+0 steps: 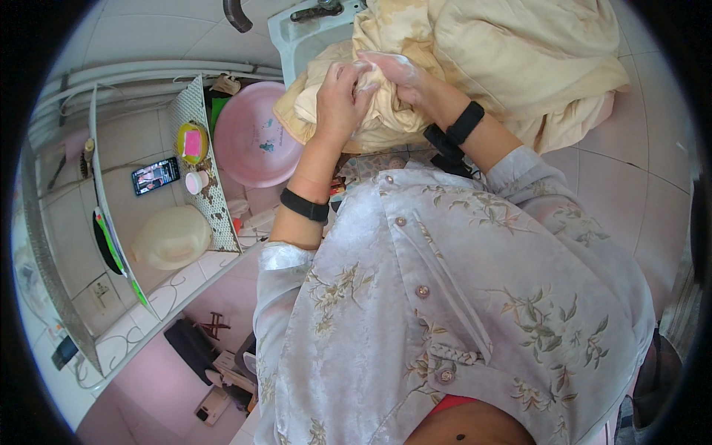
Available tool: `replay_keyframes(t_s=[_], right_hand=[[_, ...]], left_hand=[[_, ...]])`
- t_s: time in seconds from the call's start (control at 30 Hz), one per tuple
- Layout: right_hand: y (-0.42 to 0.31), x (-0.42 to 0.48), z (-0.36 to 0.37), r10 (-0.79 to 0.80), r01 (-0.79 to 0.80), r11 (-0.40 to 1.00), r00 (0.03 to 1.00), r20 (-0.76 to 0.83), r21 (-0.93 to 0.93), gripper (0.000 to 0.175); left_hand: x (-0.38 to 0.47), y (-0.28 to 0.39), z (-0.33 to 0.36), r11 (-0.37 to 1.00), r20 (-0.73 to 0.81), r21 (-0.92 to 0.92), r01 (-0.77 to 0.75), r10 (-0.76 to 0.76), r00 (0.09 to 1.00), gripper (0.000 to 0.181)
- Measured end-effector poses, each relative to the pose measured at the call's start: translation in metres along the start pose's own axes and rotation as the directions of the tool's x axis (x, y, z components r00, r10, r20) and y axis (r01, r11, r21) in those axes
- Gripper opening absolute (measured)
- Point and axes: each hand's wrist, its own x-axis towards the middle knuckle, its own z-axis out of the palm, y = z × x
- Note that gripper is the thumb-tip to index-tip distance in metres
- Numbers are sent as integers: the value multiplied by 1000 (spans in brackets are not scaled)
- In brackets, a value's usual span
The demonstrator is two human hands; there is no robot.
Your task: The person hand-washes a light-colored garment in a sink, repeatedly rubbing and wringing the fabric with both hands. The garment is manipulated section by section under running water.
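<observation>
A large cream-yellow cloth (523,67) lies heaped over a white sink (286,53) and spreads to its right, with brownish wet-looking patches near the top. My left hand (342,100) has its fingers curled around a bunched fold of this cloth. Against the same fold presses my right hand (397,72), with white lather on its back and thumb side. The two hands are close together, and the cloth hides some of the right fingers. Each forearm wears a black strap.
Left of the cloth stands a pink plastic basin (245,144). A perforated metal rack (217,214) beyond it carries a pink soap bar (192,143) in a yellow dish, a small tub (196,182), a smartphone (156,177) and a beige plastic basin (172,238). A dark faucet (317,12) tops the sink.
</observation>
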Motion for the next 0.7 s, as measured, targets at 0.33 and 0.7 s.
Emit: replay_keyframes(t_s=[0.33, 0.7], right_hand=[[-1, 2, -6, 47, -46, 999, 998, 44, -12, 24], [1, 8, -12, 109, -108, 994, 984, 140, -19, 25]], left_hand=[[-3, -5, 1, 999, 12, 19, 41, -42, 999, 30], [-9, -2, 6, 995, -41, 10, 101, -101, 994, 28]])
